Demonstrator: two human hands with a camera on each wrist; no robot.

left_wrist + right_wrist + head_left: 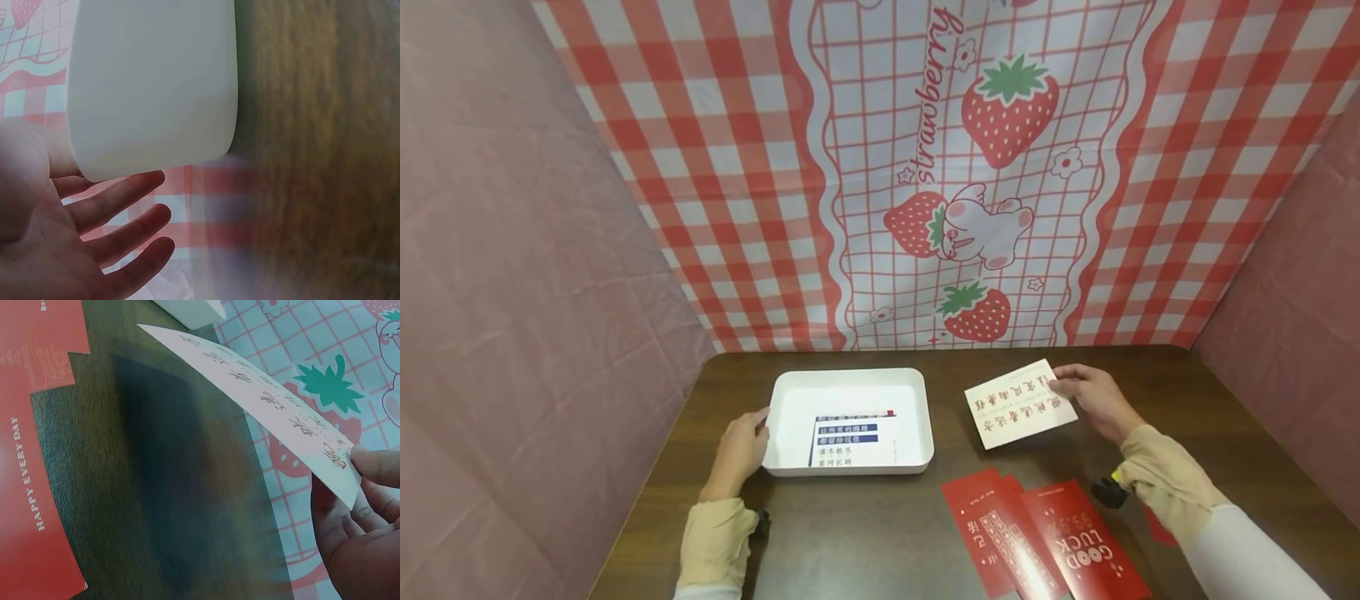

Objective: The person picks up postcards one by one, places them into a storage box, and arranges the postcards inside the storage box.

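My right hand (pixel 1093 398) pinches the far right corner of a cream card (pixel 1019 404) printed with red characters and holds it just above the brown table; the right wrist view shows the cream card (pixel 262 400) tilted, gripped by thumb and fingers (pixel 375 464). My left hand (pixel 741 450) rests with straight fingers (pixel 119 206) against the left wall of a white tray (pixel 925 417), whose wall (pixel 153 87) fills the left wrist view. Inside the tray lies a white card (pixel 846 440) with blue bars and dark characters.
Several red cards (pixel 1045 537), one reading GOOD LUCK, lie fanned at the table's front right, and a red card (pixel 31 456) lies under my right hand's work. A strawberry check cloth (pixel 940 167) hangs behind; pink cloth walls stand left and right.
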